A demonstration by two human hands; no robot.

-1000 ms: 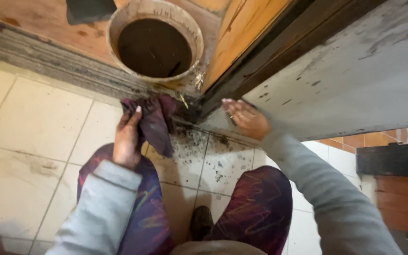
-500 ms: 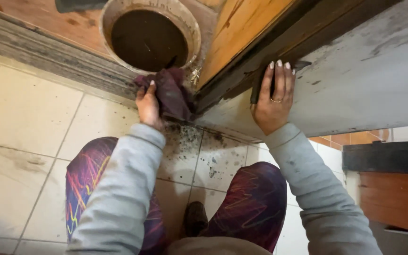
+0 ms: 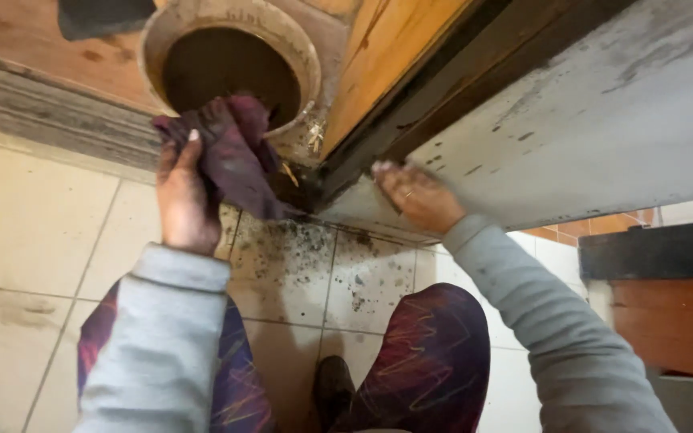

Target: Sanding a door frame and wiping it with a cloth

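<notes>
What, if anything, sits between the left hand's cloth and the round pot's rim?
Nothing visible does. The left hand holds the dark cloth right against the near rim of the round pot. The right hand rests apart on the grey panel.

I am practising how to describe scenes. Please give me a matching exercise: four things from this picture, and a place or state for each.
Things:
1. left hand
2. right hand
3. round pot
4. floor tiles

Places or states:
a. speckled with dark dirt near the knees
b. resting on the grey panel
c. standing beside the wooden door
d. gripping a dark purple cloth

Pairs: 1-d, 2-b, 3-c, 4-a
</notes>
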